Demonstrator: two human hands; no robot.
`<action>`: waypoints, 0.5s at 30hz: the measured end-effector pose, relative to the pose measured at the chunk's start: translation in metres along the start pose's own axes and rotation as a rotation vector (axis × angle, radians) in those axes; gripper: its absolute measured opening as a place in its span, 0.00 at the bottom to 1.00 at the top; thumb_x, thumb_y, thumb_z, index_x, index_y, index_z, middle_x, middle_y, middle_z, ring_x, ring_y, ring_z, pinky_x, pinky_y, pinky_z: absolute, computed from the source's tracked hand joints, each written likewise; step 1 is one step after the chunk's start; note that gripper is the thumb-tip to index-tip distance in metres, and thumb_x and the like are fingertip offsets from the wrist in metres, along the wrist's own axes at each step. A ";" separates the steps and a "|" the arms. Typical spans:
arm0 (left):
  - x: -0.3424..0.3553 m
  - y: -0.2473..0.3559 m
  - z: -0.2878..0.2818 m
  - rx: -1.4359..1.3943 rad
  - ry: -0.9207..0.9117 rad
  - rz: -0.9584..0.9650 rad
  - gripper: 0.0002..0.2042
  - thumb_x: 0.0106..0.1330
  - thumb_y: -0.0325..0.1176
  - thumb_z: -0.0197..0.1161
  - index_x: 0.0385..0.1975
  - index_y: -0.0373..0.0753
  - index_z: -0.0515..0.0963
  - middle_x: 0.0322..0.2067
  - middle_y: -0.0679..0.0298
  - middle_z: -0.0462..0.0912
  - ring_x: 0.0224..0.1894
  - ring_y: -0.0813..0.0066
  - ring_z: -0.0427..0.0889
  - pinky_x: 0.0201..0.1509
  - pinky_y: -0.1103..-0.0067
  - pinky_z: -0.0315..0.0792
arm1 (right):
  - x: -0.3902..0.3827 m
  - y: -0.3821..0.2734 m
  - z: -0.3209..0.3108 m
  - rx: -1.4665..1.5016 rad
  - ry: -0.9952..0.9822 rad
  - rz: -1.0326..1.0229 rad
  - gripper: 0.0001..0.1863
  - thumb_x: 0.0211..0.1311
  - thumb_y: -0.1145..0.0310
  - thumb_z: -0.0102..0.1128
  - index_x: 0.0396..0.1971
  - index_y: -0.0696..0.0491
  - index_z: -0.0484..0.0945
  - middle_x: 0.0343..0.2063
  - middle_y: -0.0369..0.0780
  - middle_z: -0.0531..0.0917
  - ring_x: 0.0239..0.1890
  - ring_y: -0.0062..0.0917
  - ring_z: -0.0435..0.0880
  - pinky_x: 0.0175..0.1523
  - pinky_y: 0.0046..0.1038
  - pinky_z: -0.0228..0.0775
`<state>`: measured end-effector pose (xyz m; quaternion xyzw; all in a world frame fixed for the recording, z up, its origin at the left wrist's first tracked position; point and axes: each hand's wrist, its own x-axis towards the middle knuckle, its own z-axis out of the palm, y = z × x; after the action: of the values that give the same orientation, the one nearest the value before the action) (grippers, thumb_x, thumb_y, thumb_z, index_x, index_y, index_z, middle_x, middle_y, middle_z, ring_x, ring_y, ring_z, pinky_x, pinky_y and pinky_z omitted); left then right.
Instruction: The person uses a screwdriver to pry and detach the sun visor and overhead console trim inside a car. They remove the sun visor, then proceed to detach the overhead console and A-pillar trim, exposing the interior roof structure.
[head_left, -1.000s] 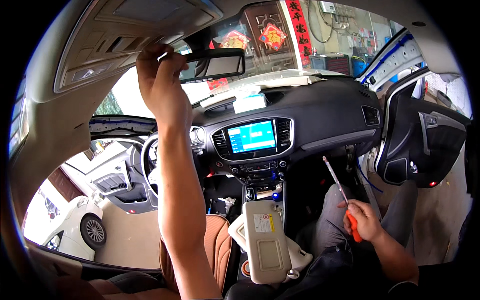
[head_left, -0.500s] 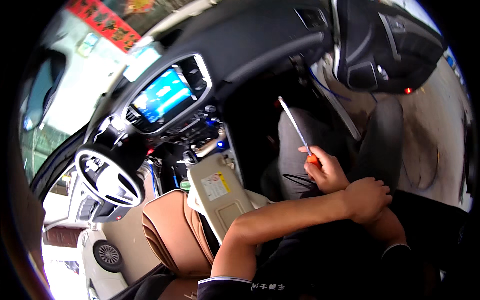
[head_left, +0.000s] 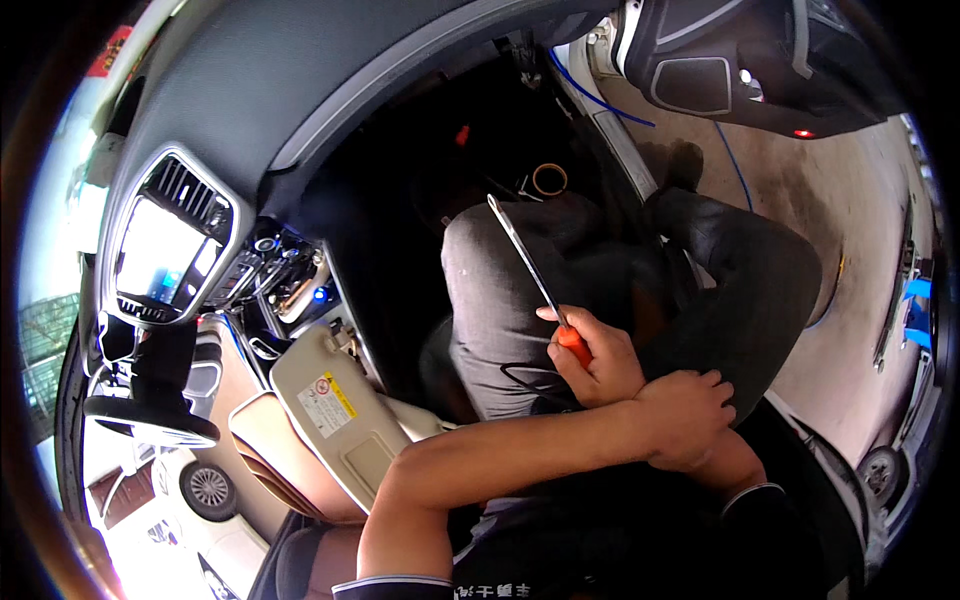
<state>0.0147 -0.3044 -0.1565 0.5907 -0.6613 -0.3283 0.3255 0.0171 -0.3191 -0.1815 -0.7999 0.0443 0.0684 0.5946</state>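
Observation:
My right hand [head_left: 603,362] is closed round the orange handle of a screwdriver [head_left: 526,255]. Its long metal shaft points up and to the left, over my grey-trousered knee, with the tip touching nothing. My left arm crosses in front of me, and my left hand [head_left: 690,415] is wrapped over my right forearm near the wrist. A thin black loop [head_left: 525,385] lies by my right hand on my thigh; its kind is unclear.
A beige sun visor [head_left: 345,410] with a yellow-and-white label lies at my left. Beyond it is an opened centre console [head_left: 290,275] below a screen [head_left: 165,255]. A tape-like ring [head_left: 549,179] sits in the dark footwell. The open door [head_left: 710,85] and a blue cord [head_left: 600,98] are at right.
My view has swung right and down, so the dashboard and screen appear farther left and the footwell shows more. Both hands keep the same hold on the screwdriver and forearm.

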 end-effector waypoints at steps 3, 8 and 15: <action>0.017 -0.013 0.001 -0.089 -0.025 -0.075 0.14 0.63 0.40 0.62 0.40 0.35 0.82 0.41 0.52 0.84 0.44 0.54 0.84 0.49 0.61 0.78 | 0.008 0.008 -0.011 0.000 -0.027 0.070 0.21 0.66 0.67 0.61 0.58 0.53 0.76 0.39 0.49 0.86 0.37 0.39 0.88 0.44 0.35 0.77; 0.021 0.001 -0.031 -0.095 0.000 -0.202 0.13 0.61 0.41 0.63 0.34 0.37 0.82 0.35 0.54 0.86 0.39 0.52 0.86 0.43 0.62 0.79 | 0.022 0.005 -0.034 0.005 -0.078 0.068 0.21 0.65 0.68 0.60 0.59 0.52 0.76 0.26 0.40 0.80 0.25 0.21 0.77 0.35 0.27 0.73; -0.118 0.070 -0.039 -0.177 0.836 -0.327 0.10 0.59 0.36 0.69 0.29 0.38 0.77 0.25 0.57 0.79 0.30 0.53 0.82 0.34 0.64 0.77 | 0.034 0.016 -0.047 0.237 -0.067 0.000 0.12 0.73 0.70 0.56 0.50 0.59 0.73 0.31 0.37 0.83 0.27 0.14 0.75 0.35 0.19 0.71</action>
<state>0.0177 -0.1825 -0.0816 0.7389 -0.3407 -0.1644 0.5575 0.0511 -0.3684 -0.1884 -0.7215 0.0321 0.0892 0.6859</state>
